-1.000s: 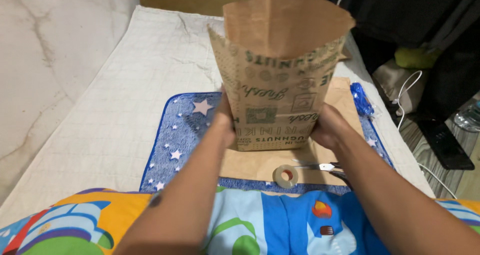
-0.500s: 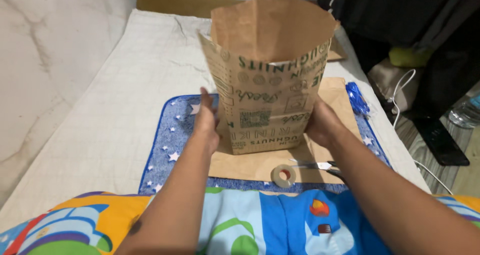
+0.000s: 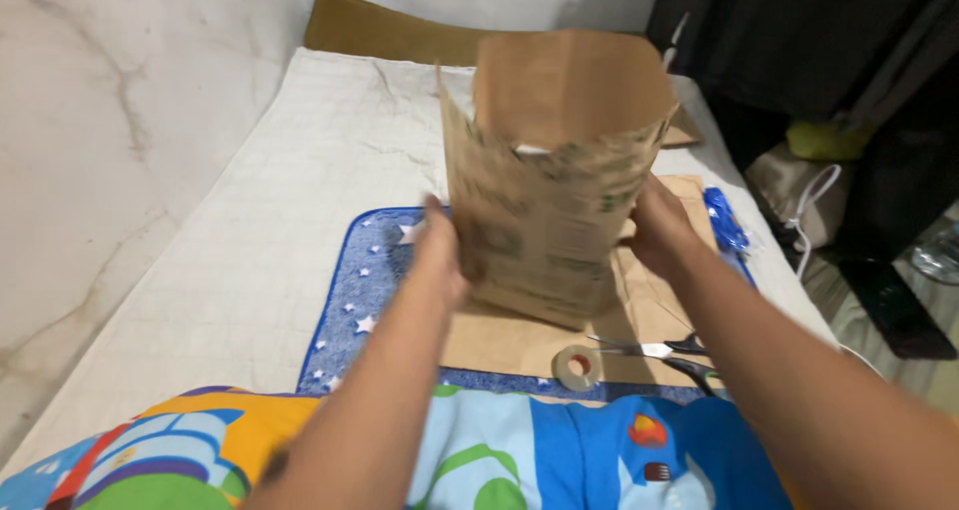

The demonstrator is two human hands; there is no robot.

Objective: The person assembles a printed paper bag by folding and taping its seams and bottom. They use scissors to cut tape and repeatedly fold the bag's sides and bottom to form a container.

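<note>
We grip the upright paper bag (image 3: 549, 220) between both hands, left hand (image 3: 443, 255) and right hand (image 3: 659, 232) grasping opposite sides; its mouth faces up, slightly tilted.

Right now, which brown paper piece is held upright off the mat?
The printed bag, open-topped, between left hand and right hand. The plain sheet lies flat beneath it.

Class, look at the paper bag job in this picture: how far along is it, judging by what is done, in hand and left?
Done: the brown paper bag is opened out, mouth up. In hand: the left hand and right hand grip its sides, tilting it above a flat brown paper sheet. Left: the tape roll and scissors lie untouched nearby, so taping or cutting probably remains.
</note>
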